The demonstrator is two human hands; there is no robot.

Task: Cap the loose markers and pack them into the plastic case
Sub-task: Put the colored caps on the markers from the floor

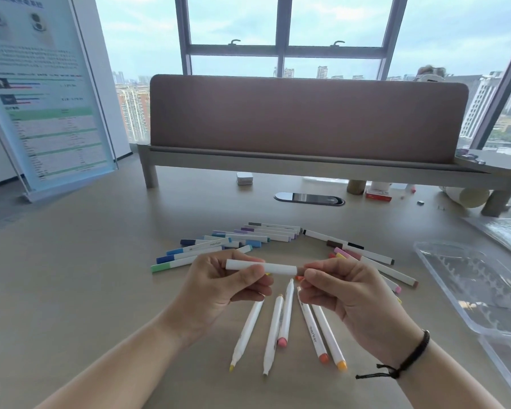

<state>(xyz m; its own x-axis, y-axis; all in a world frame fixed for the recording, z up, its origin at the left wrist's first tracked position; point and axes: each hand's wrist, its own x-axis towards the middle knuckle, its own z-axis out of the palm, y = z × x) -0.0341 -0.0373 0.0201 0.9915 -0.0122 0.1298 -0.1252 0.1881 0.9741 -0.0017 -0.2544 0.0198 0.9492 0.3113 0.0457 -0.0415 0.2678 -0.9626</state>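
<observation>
A white marker (261,267) lies sideways in the air above the table. Five more white markers (286,315) lie fanned out below it. Many capped markers (219,246) lie behind. The clear plastic case (472,287) sits open at the right.

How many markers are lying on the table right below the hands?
5 markers lie fanned out on the table: one with a yellow tip, one with a pale tip, one with a pink end, one with an orange end, one with a yellow end. The hands may hide more.

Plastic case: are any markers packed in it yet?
No: the plastic case on the right shows only bare ridged slots, and the markers lie on the table.
</observation>
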